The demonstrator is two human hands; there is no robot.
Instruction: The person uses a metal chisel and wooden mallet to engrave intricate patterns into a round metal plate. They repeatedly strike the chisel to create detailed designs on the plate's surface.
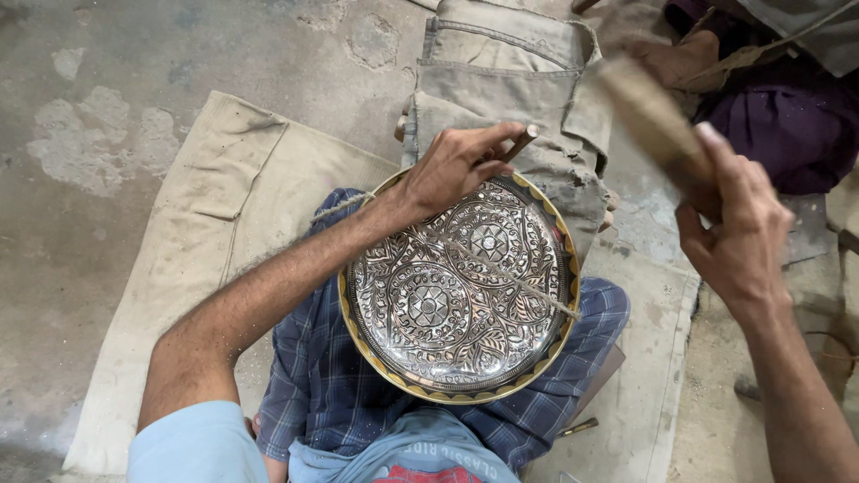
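The left hand [456,165] pinches a chisel [521,143] over the engraved metal plate [456,286]; the right hand [738,233] grips a blurred mallet [649,116] (raised), with canvas cloth [206,224] on the concrete floor [89,107] beneath.

We see no packages, labels, signs or screens here; the only lettering is print on a shirt.

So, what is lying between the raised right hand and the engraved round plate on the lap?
In the head view, between the right hand and the engraved plate, only beige cloth and bare concrete floor show.
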